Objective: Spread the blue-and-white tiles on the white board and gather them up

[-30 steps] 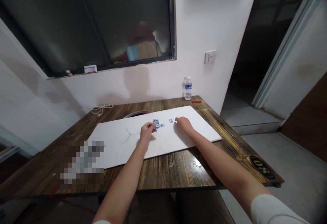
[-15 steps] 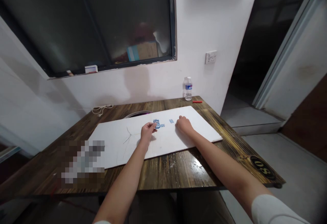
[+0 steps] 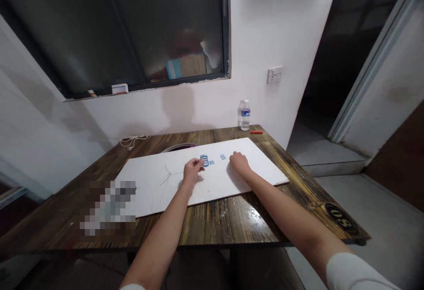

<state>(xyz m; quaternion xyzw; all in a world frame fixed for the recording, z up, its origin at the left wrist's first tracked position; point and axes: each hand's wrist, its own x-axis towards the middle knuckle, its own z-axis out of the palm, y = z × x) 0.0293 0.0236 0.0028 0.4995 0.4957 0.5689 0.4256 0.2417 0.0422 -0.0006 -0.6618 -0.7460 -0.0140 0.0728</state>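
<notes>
My left hand (image 3: 192, 171) is closed in a pinch over a white board (image 3: 145, 193). At its fingertips is a small blue piece with pale slots (image 3: 206, 161), too small to name; smaller blue shapes show right beside it. Farther right, a separate small blue striped piece (image 3: 223, 156) lies on the board between my hands. My right hand (image 3: 240, 164) rests closed near the board's right part, knuckles up. Its fingers curl out of sight, so anything in them is hidden. Thin dark lines (image 3: 169, 174) mark the board to the left.
The board lies on a dark wooden table (image 3: 225, 224). A water bottle (image 3: 245, 115) and a red pen-like stick (image 3: 256, 132) are at the back right. A bundled white cable (image 3: 132, 141) lies at the back left. Behind the board a round rim (image 3: 179, 147) partly shows. The left front is pixelated.
The whole view has shifted very slightly. Both hands keep their places and closed poses over the board, and the blue pieces look unchanged.
</notes>
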